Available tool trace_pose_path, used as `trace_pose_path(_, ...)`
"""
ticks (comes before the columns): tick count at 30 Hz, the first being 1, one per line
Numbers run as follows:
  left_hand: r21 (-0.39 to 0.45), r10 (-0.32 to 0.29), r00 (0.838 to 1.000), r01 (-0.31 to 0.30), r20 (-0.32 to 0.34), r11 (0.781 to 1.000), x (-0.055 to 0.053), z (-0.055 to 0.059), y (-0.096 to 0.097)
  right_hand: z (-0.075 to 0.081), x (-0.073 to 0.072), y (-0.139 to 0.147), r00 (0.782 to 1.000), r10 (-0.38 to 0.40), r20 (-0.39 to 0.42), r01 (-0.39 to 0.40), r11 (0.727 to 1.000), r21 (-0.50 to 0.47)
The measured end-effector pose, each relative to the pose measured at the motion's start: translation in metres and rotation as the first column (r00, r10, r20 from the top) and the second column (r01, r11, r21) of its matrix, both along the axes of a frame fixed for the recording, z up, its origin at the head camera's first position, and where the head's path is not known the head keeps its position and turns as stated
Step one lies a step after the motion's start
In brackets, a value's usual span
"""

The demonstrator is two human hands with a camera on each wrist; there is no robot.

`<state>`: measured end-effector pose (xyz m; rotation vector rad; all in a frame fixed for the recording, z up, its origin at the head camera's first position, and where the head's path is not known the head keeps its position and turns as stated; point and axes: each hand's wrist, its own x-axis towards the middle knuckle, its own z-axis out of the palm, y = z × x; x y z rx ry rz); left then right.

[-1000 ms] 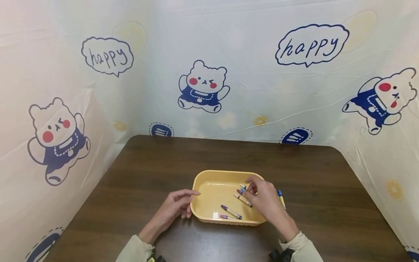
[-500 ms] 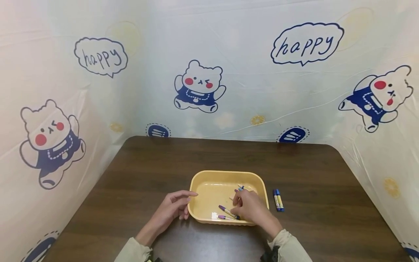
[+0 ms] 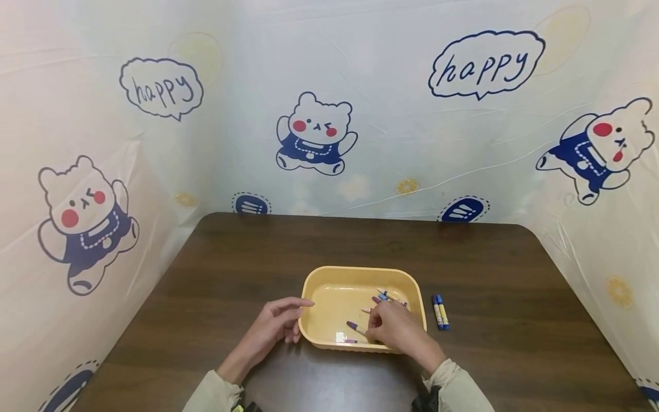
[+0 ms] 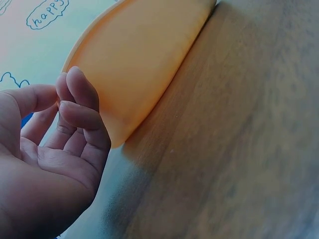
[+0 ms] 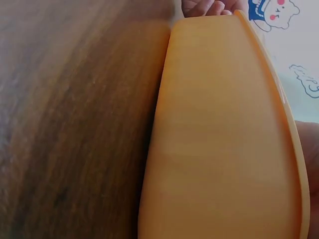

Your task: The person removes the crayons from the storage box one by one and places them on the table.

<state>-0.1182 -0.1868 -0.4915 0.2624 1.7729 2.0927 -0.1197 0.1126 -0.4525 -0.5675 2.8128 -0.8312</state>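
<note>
Right hand (image 3: 400, 327) nearer, brown table (image 3: 242, 269) below

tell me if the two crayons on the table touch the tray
Apart. The head view shows a strip of table between the tray and the two crayons.

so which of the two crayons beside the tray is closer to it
The left crayon in the head view; the right crayon lies just beyond it, farther from the tray.
</note>
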Motion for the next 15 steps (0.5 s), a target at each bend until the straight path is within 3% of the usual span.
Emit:
trace_pose_path(10,0.008,-0.017,1.0,0.018,-0.011,1.0,-0.0016,0.0011,0.0,0.0024,-0.0016,-0.0019,0.997,-0.076,0.006,0.076,0.997,-0.034)
trace_pose_path(15,0.007,-0.018,1.0,0.018,-0.013,1.0,-0.0003,-0.0001,-0.0005,0.0028,-0.0026,-0.0013,0.995,-0.099,-0.032,0.096,0.993,-0.069)
